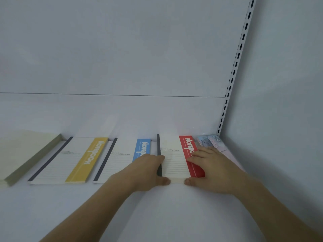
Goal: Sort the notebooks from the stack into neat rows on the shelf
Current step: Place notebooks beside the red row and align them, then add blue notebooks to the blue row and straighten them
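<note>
Several notebooks lie flat in a row on the white shelf (157,215). The red-striped notebook (174,159) is at the right. My left hand (148,173) holds its left edge, thumb against the front edge. My right hand (211,172) lies on its red band, with the thumb at the front edge too. Left of it lie a blue-striped notebook (122,159), partly under my left hand, a yellow-striped notebook (70,161) and a pale olive-spined notebook (19,154).
A pink and blue patterned notebook (213,143) sits in the right corner behind my right hand. The shelf's side wall (279,119) stands close on the right, with a slotted upright (234,70) at the corner. The back panel rises directly behind the row.
</note>
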### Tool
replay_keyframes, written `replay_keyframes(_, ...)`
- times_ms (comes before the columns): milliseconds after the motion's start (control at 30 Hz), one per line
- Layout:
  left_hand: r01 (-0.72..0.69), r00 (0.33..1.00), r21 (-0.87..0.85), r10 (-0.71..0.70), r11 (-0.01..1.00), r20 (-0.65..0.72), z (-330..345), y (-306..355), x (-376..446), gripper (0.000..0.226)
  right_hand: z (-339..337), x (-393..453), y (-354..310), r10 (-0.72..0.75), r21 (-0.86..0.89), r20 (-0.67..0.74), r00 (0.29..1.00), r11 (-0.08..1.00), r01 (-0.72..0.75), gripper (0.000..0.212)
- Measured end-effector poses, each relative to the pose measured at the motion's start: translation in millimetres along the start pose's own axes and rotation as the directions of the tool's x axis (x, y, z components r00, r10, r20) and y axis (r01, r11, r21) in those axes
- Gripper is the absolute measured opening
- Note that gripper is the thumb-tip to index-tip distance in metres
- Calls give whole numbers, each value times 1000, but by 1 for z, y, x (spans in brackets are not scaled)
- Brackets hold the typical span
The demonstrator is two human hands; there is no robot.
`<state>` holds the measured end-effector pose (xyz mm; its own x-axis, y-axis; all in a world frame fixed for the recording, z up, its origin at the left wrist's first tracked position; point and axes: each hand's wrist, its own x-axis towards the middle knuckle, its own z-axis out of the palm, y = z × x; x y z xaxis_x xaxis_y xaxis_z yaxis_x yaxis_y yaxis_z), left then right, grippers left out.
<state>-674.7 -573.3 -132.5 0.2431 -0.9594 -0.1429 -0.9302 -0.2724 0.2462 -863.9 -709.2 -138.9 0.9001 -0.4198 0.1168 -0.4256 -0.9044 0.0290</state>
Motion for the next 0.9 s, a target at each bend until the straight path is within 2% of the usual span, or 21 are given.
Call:
replay_keyframes(167, 18, 998, -73, -22, 997, -56, 2, -1, -6, 50, 7, -2, -1, 14, -7, -27, 1000, 1000, -14, 91)
replay_keyframes(267, 2, 993, -83, -12, 997, -113, 3, -4, -13, 74, 7, -8, -8, 16, -33, -75, 997, 999, -19, 84)
replay_keyframes(367, 16, 962, -75, -35, 997, -272, 4, -7, -31, 77, 5, -12, -25, 64, 3, -163, 985, 998, -64, 75)
replay_keyframes(467, -1, 870, -39, -18, 999, -493, 6, -18, -53, 68, 2, -9, -52, 98, 35, -229, 968, 995, -92, 74)
replay_keyframes(533, 25, 824, -22, -33, 999, -565, 6, -32, -70, 66, -3, -5, -78, 101, 21, -265, 959, 995, -99, 77)
replay_keyframes(633, 87, 783, 23, -54, 996, -620, -1, -63, -104, 72, -16, 1, -127, 112, 36, -233, 966, 994, -106, 86)
replay_keyframes(767, 173, 755, 35, -110, 984, -647, -9, -116, -167, 76, -19, 12, -204, 95, 13, -214, 972, 995, -94, 91)
replay_keyframes(900, 286, 763, 80, -177, 955, -622, -15, -178, -238, 82, -17, 29, -290, 66, 56, -207, 976, 997, -56, 92)
